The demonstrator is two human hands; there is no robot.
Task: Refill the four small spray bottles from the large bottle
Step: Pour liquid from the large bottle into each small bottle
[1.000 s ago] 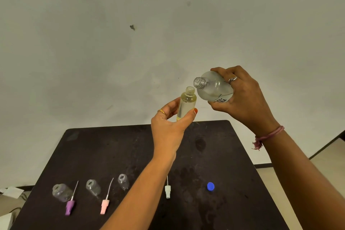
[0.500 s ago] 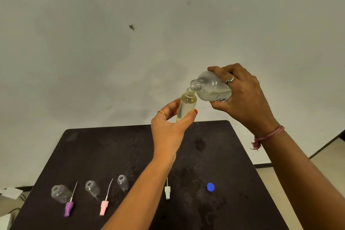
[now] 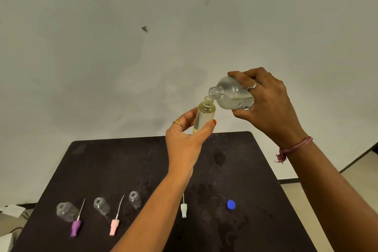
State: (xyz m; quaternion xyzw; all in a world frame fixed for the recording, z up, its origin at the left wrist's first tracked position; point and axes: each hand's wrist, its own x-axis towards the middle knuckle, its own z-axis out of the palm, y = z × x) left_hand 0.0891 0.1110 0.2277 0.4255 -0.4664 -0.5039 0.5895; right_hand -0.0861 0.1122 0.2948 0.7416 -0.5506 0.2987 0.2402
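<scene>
My left hand [image 3: 185,139] holds a small clear spray bottle [image 3: 204,115] upright above the black table [image 3: 143,161], pinched between thumb and fingers; it holds pale yellowish liquid nearly to its neck. My right hand [image 3: 268,106] grips the large clear bottle [image 3: 231,96], tipped so its open mouth sits just over the small bottle's neck. Three empty small bottles [image 3: 67,211] [image 3: 101,206] [image 3: 135,199] stand uncapped along the table's front left.
Spray tops lie beside the bottles: a purple one [image 3: 76,228], a pink one [image 3: 114,227] and a white one [image 3: 183,210]. A blue cap [image 3: 231,204] lies at the front right. A pale wall rises behind the table; floor shows at the right.
My right hand has tilted the large bottle further and brought its mouth down onto the small bottle's neck. My left hand has held the small bottle nearly still.
</scene>
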